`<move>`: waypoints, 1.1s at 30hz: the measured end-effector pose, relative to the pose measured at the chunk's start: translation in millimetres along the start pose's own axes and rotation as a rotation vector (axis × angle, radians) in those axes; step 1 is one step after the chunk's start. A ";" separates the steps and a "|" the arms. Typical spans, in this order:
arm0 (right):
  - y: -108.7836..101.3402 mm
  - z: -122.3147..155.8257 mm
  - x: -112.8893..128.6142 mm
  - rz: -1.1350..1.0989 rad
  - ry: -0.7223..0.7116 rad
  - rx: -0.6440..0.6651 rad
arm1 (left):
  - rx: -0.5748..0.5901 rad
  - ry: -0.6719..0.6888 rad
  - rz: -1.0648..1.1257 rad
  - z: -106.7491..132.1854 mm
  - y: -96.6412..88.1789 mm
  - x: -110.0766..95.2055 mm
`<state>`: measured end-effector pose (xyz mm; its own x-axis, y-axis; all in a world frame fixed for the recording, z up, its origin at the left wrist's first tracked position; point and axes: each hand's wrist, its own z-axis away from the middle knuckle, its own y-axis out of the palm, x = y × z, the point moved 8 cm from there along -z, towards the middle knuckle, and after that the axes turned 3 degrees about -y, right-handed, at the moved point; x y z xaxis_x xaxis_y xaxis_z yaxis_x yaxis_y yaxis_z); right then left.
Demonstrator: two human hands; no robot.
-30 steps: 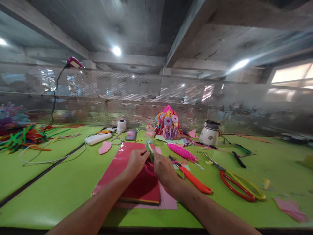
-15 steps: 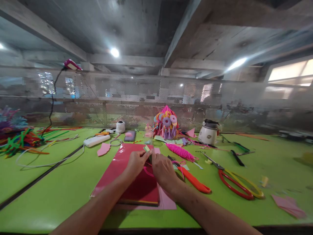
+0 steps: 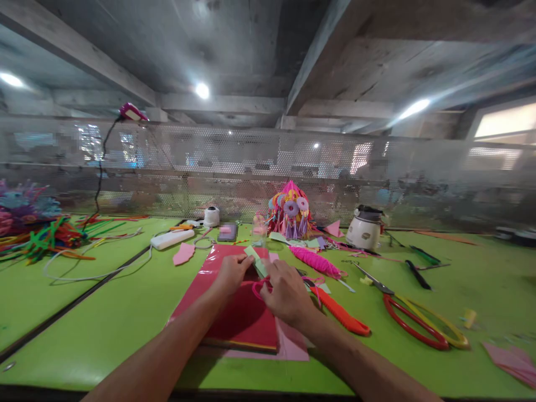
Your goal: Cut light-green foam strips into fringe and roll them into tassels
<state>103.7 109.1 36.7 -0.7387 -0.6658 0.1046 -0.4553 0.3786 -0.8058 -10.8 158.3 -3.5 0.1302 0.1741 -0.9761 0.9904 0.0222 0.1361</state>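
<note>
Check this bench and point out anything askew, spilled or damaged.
Nothing looks spilled or damaged. It is merely untidy: loose pink strands straggle between the wound yarn bundle and the orange-handled tool, and a stray yellow scrap lies right of the scissors.

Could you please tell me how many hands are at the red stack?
2: the left hand pinching the pale green paper, and the right hand at that paper's lower right end. No others show there.

Right hand (image 3: 288,291) partly hides green paper (image 3: 254,260); forearms (image 3: 167,350) cropped.
</note>
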 end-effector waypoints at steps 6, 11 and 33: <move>5.8 -16.6 -39.6 -0.594 0.132 -0.023 | 0.113 -0.061 0.132 9.7 13.8 -7.1; 20.1 -15.7 -42.7 -0.745 0.137 0.065 | 0.194 -0.092 0.197 15.4 24.6 -9.0; 19.9 -13.6 -45.4 -0.815 0.165 -0.048 | 0.076 -0.062 0.066 12.9 17.6 -9.1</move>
<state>121.4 155.6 23.8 -0.2301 -0.6415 0.7318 -0.8972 -0.1515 -0.4149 6.0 144.4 5.5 0.1959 0.1114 -0.9743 0.9798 -0.0628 0.1898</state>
